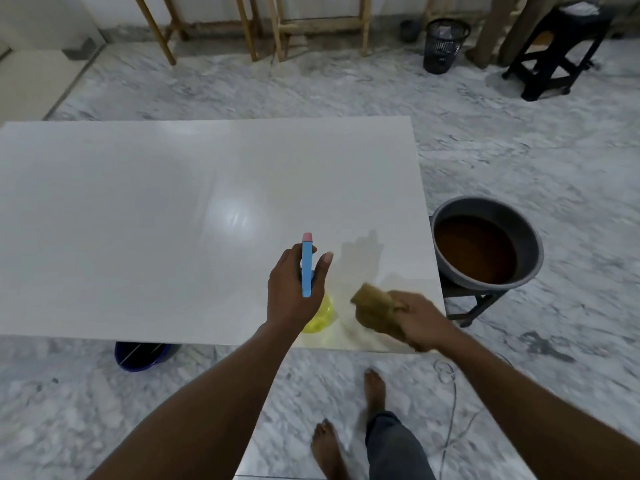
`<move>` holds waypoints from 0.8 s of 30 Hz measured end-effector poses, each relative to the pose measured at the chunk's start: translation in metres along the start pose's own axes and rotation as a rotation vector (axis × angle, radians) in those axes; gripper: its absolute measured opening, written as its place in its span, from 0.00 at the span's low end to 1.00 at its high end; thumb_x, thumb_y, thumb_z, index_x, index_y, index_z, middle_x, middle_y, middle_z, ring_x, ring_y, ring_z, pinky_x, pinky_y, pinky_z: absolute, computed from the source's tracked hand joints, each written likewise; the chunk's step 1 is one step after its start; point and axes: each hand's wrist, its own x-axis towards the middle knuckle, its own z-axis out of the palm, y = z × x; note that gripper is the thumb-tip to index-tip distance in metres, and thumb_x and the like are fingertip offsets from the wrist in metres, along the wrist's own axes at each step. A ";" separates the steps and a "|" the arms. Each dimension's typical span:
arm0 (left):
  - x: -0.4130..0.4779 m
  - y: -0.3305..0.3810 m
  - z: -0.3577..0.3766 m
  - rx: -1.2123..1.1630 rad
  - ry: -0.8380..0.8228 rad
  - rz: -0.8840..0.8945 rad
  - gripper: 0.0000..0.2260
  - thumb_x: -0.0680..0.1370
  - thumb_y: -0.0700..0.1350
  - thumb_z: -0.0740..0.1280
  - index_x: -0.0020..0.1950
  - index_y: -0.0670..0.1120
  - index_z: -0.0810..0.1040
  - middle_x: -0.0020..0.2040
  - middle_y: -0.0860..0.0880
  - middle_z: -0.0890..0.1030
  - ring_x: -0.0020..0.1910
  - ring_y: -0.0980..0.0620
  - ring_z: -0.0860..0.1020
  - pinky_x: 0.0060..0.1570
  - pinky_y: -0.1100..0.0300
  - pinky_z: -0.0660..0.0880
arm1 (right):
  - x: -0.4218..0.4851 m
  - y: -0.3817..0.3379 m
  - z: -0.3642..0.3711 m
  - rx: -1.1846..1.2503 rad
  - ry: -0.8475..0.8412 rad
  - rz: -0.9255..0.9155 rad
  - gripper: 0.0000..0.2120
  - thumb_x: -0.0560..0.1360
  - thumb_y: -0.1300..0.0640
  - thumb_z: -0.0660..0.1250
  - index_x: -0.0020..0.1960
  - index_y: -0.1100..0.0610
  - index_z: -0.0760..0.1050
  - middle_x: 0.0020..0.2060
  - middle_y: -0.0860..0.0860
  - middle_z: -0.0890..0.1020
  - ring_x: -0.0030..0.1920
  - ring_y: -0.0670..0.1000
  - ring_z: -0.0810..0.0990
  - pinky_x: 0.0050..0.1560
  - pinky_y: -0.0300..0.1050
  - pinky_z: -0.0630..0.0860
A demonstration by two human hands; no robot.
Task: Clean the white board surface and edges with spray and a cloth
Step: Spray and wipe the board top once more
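White board [173, 209]: one, lying flat and raised above the marble floor. One spray bottle [308, 271], yellow body and blue head, gripped upright by left hand [291, 289] over the near edge. One brown cloth [375, 308], clamped in right hand [420, 322], pressed at the near right corner. One grey basin [526, 251] just beyond the right edge.

We saw the white board [156, 209] bare across its left and far stretches. At its near right corner, 2 hands crowded together, and a grey basin [526, 251] stood just beyond the right edge.
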 end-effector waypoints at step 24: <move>0.037 -0.001 0.004 0.000 -0.005 0.019 0.22 0.79 0.62 0.68 0.61 0.46 0.77 0.41 0.54 0.79 0.36 0.60 0.78 0.39 0.75 0.70 | 0.036 0.021 0.083 -0.556 0.184 -0.171 0.33 0.58 0.68 0.76 0.62 0.49 0.81 0.63 0.52 0.82 0.64 0.63 0.79 0.55 0.61 0.79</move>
